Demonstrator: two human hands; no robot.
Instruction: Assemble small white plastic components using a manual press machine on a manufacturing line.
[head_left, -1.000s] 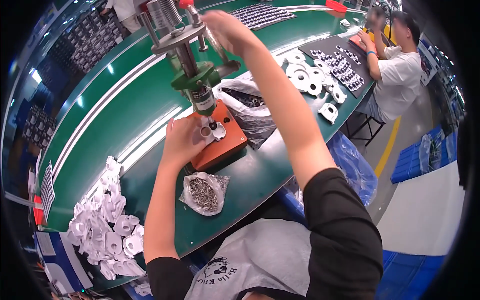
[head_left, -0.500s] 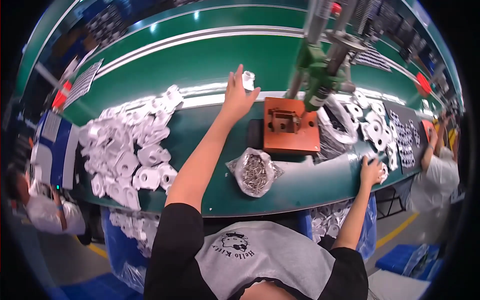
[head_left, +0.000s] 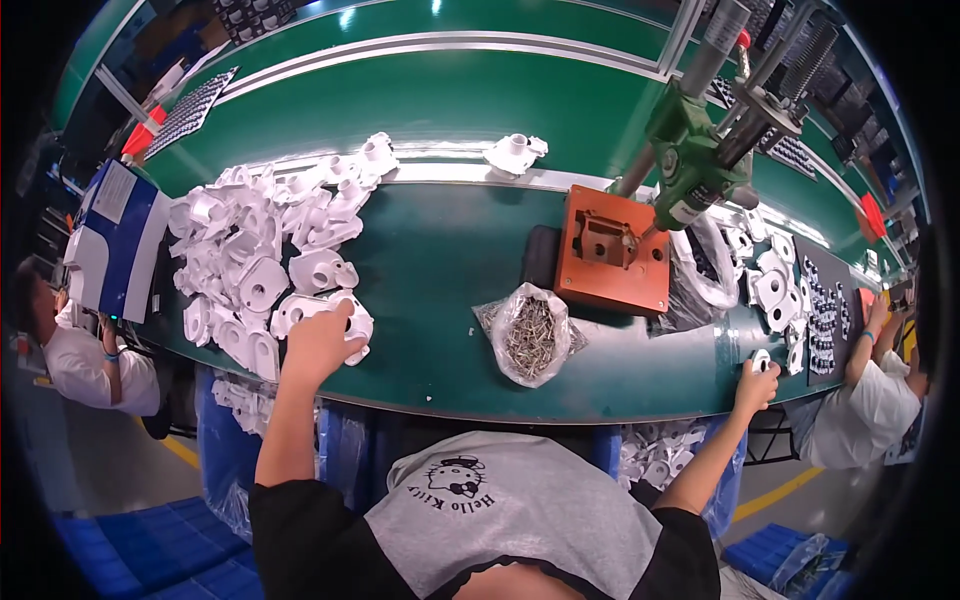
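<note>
My left hand (head_left: 322, 342) is closed over a white plastic part (head_left: 358, 326) at the near right side of a heap of similar white parts (head_left: 240, 245). The thumb and fingers lie on its edge, and the palm side is hidden. At the right end of the bench, my right hand (head_left: 757, 388) grips another white plastic part (head_left: 762, 359), its top showing above the fingers. A single white part (head_left: 515, 154) lies apart on the pale rail beyond the bench. Between my hands sits a clear plastic bag of small metal pins or screws (head_left: 528, 338).
A green press (head_left: 690, 150) stands over an orange fixture block (head_left: 612, 250). Right of it lie an open plastic bag (head_left: 705, 275), more white parts (head_left: 775, 285) and a dark sheet of small pieces (head_left: 822, 310). Blue lined bins (head_left: 222, 455) stand below the front edge. Co-workers sit on both sides.
My left hand has come back from beside the lone part on the far rail to the heap at the left, closing on a part there. My right hand still holds its part. The view has shifted.
</note>
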